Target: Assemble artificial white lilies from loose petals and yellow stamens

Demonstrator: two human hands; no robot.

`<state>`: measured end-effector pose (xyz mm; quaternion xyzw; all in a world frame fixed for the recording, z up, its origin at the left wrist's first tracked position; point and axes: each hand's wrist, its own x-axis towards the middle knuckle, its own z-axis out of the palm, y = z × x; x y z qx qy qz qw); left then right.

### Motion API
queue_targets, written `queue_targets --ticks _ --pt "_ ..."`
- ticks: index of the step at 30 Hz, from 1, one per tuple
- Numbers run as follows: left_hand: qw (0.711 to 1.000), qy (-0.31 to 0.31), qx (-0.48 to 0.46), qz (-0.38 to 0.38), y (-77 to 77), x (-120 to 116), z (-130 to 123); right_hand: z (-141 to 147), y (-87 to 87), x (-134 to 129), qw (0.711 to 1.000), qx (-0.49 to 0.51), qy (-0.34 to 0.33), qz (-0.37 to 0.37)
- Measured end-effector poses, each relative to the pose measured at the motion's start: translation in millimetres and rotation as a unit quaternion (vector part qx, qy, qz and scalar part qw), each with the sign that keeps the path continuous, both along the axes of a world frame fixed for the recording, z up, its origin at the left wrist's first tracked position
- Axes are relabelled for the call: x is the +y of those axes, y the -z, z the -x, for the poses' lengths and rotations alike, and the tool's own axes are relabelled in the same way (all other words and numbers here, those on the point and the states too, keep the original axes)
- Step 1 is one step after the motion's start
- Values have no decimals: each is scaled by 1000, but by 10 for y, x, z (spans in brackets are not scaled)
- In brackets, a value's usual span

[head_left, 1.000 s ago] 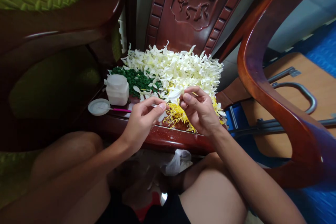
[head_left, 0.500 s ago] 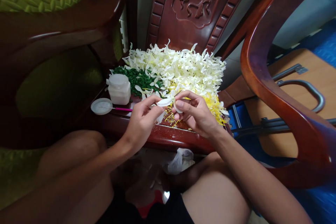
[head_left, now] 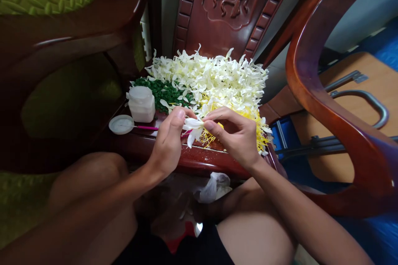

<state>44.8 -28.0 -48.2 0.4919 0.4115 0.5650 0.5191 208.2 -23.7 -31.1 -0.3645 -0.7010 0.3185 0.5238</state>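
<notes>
Between my hands is a white artificial flower (head_left: 194, 127) with long narrow petals spread to the left and downward. My right hand (head_left: 238, 134) pinches its base between thumb and forefinger. My left hand (head_left: 169, 138) is curled at the petal side, thumb raised and fingers closed against the petals; the exact contact is partly hidden. Behind my hands lies a large pile of white flowers (head_left: 211, 74) on a dark red wooden chair seat (head_left: 199, 159). Yellow stamens (head_left: 263, 134) lie on the right and below the pile, and small green pieces (head_left: 163, 93) on the left.
A white jar (head_left: 141, 103) stands at the seat's left, with a round white lid (head_left: 121, 124) beside it. A pink-handled brush (head_left: 146, 128) rests on the lid, partly behind my left hand. Curved armrests (head_left: 306, 66) flank the seat. A plastic bag (head_left: 214, 186) lies below.
The flower has turned, and its petals now fan out leftward and down. My left thumb has lifted from the petal it pinched. My right fingers have shifted to the flower's base.
</notes>
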Motion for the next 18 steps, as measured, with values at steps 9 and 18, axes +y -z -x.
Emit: queue_targets --ticks 9,18 --pt "997 25 -44 58 -3 46 -26 -55 -33 5 997 -3 -56 43" --pt "989 60 -108 86 -35 22 -17 28 -47 -26 995 43 -17 92"
